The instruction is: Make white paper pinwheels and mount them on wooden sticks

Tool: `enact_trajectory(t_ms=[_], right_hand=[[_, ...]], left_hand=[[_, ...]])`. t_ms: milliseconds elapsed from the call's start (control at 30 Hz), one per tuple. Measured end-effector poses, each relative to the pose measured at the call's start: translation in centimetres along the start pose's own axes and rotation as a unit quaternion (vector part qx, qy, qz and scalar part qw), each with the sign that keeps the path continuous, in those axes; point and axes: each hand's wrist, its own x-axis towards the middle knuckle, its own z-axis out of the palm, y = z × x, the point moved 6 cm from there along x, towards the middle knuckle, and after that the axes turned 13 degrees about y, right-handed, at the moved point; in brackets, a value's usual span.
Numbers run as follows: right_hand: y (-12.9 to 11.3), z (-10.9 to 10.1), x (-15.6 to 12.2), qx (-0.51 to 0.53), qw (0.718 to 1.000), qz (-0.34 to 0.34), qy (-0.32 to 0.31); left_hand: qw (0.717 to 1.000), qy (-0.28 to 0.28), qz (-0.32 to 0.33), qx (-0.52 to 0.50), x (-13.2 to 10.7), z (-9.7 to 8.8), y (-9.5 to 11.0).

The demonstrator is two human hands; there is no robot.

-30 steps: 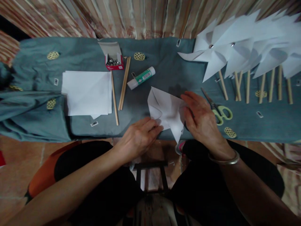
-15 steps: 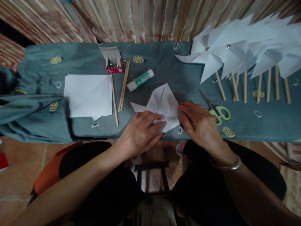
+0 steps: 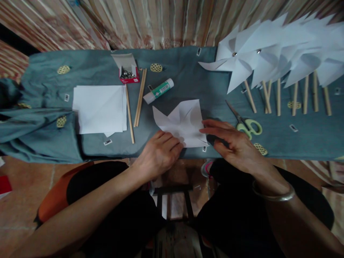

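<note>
A white paper pinwheel (image 3: 185,120), partly folded, lies in front of me with its pointed blades to the left and top. At its lower left edge, my left hand (image 3: 162,148) is closed, its fingertips gripping the paper. My right hand (image 3: 231,141) is open, with fingers stretched out and apart; the fingertips touch or nearly touch the right edge of the paper. Just beyond that hand lie scissors (image 3: 248,127) with green handles. A glue stick (image 3: 159,91) rests above the paper, to the left.
A stack of white paper (image 3: 100,109) lies left, beside thin wooden sticks (image 3: 140,98). Behind them stands an open red box (image 3: 129,76) of metal pins. Several finished pinwheels (image 3: 242,46) on sticks overlap at right. The green tablecloth (image 3: 182,68) ends close to my knees.
The paper pinwheel has turned clockwise a little. My left fingers have drawn back from its middle to its lower left edge. My right hand has opened and shifted slightly right.
</note>
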Motion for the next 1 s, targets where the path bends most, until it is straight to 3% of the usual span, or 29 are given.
enact_trajectory(t_ms=[267,467,700,833,1000], right_hand=[[0.1,0.9,-0.4,0.042,0.996,0.029,-0.067],[-0.1,0.7,0.2,0.093,0.995,0.031,-0.006],[0.0,1.5,1.0,0.141,0.985,0.09,0.036],[-0.6,2.3,1.5,0.127,0.988,0.071,0.054],[-1.4,2.8,1.9,0.055,0.996,0.023,0.066]], left_hand=[[1.0,0.021,-0.016,-0.015,-0.5,-0.6,-0.5],[0.999,0.03,-0.02,-0.027,-0.8,-0.7,-0.5],[0.999,-0.011,-0.019,-0.027,-0.9,-0.5,-0.2],[1.0,-0.02,-0.017,-0.013,-1.0,-0.4,0.0],[1.0,0.009,-0.014,-0.002,-1.2,-0.5,0.2]])
